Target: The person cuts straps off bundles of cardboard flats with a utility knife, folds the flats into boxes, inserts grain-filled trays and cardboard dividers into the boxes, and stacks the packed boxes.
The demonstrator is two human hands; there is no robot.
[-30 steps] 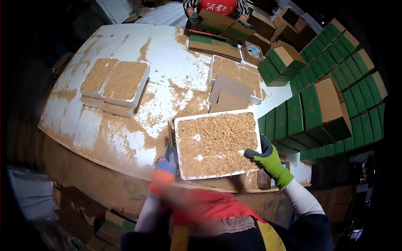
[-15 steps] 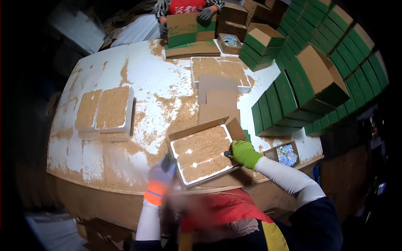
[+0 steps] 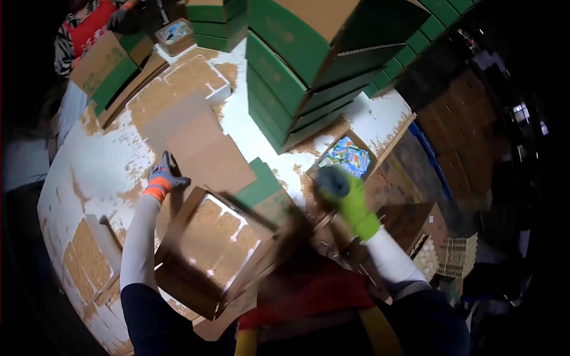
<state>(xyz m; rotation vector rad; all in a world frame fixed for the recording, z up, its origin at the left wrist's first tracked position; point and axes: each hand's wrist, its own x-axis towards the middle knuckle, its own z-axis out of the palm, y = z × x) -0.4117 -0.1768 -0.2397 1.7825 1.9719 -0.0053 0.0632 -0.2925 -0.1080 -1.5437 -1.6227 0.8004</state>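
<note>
An open cardboard carton (image 3: 185,292) sits against my body. Inside it lies a white foam tray (image 3: 240,221) filled with tan, sawdust-like material. My left hand (image 3: 166,180), in a grey and orange glove, is beyond the carton's far left corner with thumb and fingers apart, beside flat cardboard sheets (image 3: 208,157). My right hand (image 3: 347,199), in a green glove with dark fingertips, is at the near edge of a small box (image 3: 369,149) of colourful packets (image 3: 347,158). Motion blur smears its fingers, so their grip is unclear.
Tall green-and-brown cartons (image 3: 279,89) stand at the back of the table. Filled foam trays lie at the far side (image 3: 190,77) and left (image 3: 89,252). A co-worker (image 3: 86,29) handles a carton opposite. Egg trays (image 3: 457,256) stand low at the right.
The view has turned to the right. My right hand has let go of the carton and moved to the packet box. My left hand has moved from the carton's near side to beyond its far side.
</note>
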